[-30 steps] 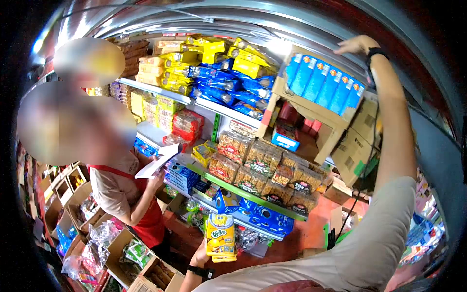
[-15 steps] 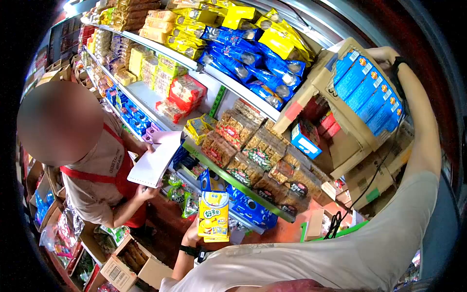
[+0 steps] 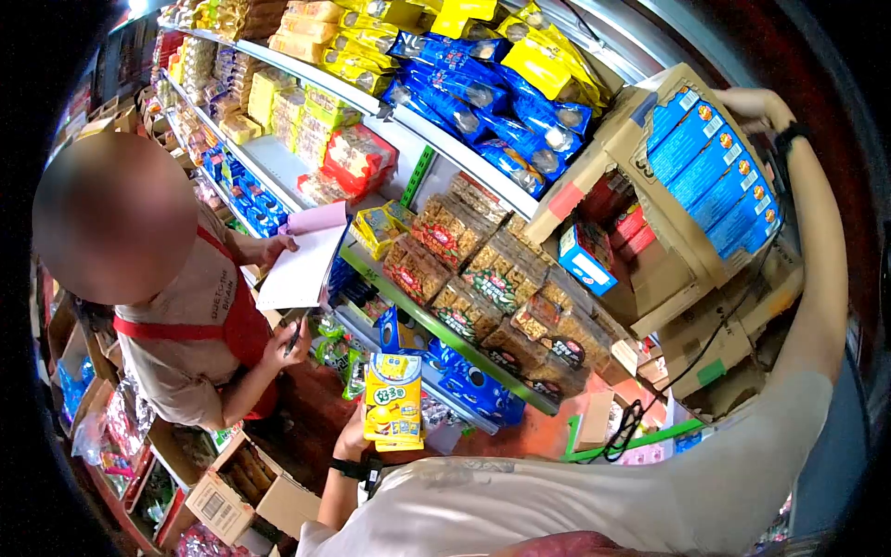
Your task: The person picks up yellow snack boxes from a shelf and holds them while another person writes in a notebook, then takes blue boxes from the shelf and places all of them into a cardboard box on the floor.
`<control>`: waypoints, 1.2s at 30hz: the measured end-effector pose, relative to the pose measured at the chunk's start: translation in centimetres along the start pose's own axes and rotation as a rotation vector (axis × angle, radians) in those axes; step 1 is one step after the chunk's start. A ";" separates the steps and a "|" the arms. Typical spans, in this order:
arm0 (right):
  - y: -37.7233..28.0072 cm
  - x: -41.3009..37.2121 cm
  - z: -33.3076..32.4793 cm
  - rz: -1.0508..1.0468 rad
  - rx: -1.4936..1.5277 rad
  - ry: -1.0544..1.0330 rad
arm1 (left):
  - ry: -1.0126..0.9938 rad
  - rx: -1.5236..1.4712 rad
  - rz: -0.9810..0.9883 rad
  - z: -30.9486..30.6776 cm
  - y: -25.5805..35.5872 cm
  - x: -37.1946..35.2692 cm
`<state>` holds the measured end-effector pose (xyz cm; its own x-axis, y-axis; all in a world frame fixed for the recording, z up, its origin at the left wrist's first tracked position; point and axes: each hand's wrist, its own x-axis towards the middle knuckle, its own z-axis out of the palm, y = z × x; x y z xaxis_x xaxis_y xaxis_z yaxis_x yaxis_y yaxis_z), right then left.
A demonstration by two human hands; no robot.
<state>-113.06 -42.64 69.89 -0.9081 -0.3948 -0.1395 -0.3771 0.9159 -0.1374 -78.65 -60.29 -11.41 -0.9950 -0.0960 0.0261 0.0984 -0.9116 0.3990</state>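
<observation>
My left hand [image 3: 350, 438] is closed around yellow snack packs [image 3: 393, 399] with a cartoon character printed on the front; another yellow edge shows beneath the front pack. At the upper right, my right hand [image 3: 754, 104] reaches over the far edge of a torn cardboard box [image 3: 670, 286], touching it, with the fingers mostly hidden. Blue snack boxes [image 3: 713, 172] stand in a row at the box's torn side. Inside its opening are red packs [image 3: 635, 230], and a blue-and-red box [image 3: 587, 260] lies at the mouth.
A co-worker in a red apron [image 3: 246, 316] holds a notepad [image 3: 299, 269] and a pen [image 3: 293, 336]. Shelves carry blue bags [image 3: 464, 88], clear-packed nut snacks [image 3: 487, 278] and red packs. Open cartons [image 3: 223, 506] stand on the floor at lower left. A black cable [image 3: 631, 429] hangs at right.
My left hand and the yellow packs have shifted slightly left and up in view. The co-worker's notepad has tilted up, and one of their hands has come off it, showing a pen.
</observation>
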 end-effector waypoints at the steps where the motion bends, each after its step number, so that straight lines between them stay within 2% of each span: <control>1: 0.2 -1.3 0.6 -0.017 0.017 -0.027 | 0.005 -0.018 -0.038 -0.6 -0.1 -0.5; 2: 0.4 -1.7 0.5 -0.017 0.016 -0.025 | 0.038 -0.067 -0.061 -0.5 -0.1 -0.4; 4: 0.0 -6.2 3.4 0.067 0.069 0.092 | -0.037 0.000 -0.076 -2.1 -0.8 -1.4; 5: 0.2 -6.1 3.0 0.079 0.036 0.097 | -0.143 0.067 0.056 -2.0 -1.1 -1.4; 6: 2.7 -6.6 3.2 0.036 0.041 0.036 | -0.140 0.070 0.047 -2.8 -1.2 -2.3; 8: 2.9 -9.8 7.3 -0.025 0.017 0.169 | -0.232 0.063 0.004 -3.3 -1.5 -3.7; 9: 4.2 -7.8 6.3 -0.019 -0.115 0.195 | -0.146 0.041 -0.014 -3.7 -1.8 -3.8; 10: 4.4 -8.8 7.6 0.020 -0.237 0.213 | -0.153 0.044 -0.048 -3.2 -1.6 -5.2; 11: 5.0 -11.1 9.3 0.032 -0.332 0.421 | -0.173 0.079 -0.089 -2.3 -1.3 -6.4; 13: 6.2 -10.4 8.9 0.057 -0.283 0.426 | -0.229 0.142 -0.075 -0.1 -0.3 -7.4; 15: 7.4 -10.2 8.7 0.083 -0.215 0.437 | -0.192 0.127 -0.124 -0.7 -1.3 -8.3; 17: 11.6 -8.2 7.9 -0.008 -0.177 0.555 | -0.132 0.139 -0.143 -2.4 -2.5 -10.4; 18: 13.9 -6.3 5.8 -0.072 -0.253 0.512 | -0.115 0.148 -0.102 -3.6 -4.0 -9.4; 20: 12.8 -7.0 9.1 -0.080 -0.352 0.804 | -0.105 0.074 -0.124 -5.7 -5.7 -10.7; 21: 12.6 -6.8 8.7 -0.060 -0.429 0.779 | -0.127 0.089 -0.130 -5.0 -5.7 -10.7; 23: 14.8 -7.4 10.6 -0.227 -0.436 1.072 | -0.116 0.102 -0.164 -4.8 -5.9 -12.0; 24: 11.8 -8.1 11.4 -0.321 -0.457 1.185 | -0.174 0.162 -0.140 -3.2 -5.0 -12.4; 25: 9.7 -9.8 13.7 -0.302 -0.452 1.184 | -0.183 0.149 -0.149 -3.4 -5.6 -12.5; 27: 5.7 -13.9 20.1 -0.681 -0.498 1.313 | -0.181 0.133 -0.184 -2.1 -5.6 -13.1; 28: 3.8 -15.0 22.9 -0.756 -0.494 1.308 | -0.185 0.146 -0.198 -1.4 -5.0 -13.6; 30: 2.7 -15.5 28.9 -0.587 -0.492 1.156 | -0.268 0.155 -0.361 0.0 -4.0 -14.2; 31: 1.5 -16.2 31.3 -0.717 -0.502 1.040 | -0.273 0.245 -0.299 1.2 -3.7 -14.6; 32: 0.5 -15.9 33.3 -0.692 -0.542 1.010 | -0.274 0.335 -0.240 2.5 -3.9 -15.1; 33: -0.3 -15.2 35.1 -0.620 -0.475 0.924 | -0.230 0.280 -0.284 2.9 -4.3 -15.1; 34: -0.2 -13.3 36.3 -0.676 -0.502 0.954 | -0.184 0.226 -0.326 3.0 -4.7 -15.2; 35: 0.2 -10.4 37.1 -0.717 -0.437 0.899 | -0.196 0.267 -0.367 2.5 -4.9 -15.1; 36: 1.3 -7.2 38.2 -0.652 -0.387 0.885 | -0.199 0.251 -0.297 1.5 -5.6 -15.3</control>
<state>-100.07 -41.40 33.23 -0.2742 -0.7504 0.6014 -0.7108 0.5794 0.3988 -64.03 -53.09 -12.72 -0.9654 0.2573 0.0426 -0.1750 -0.7603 0.6256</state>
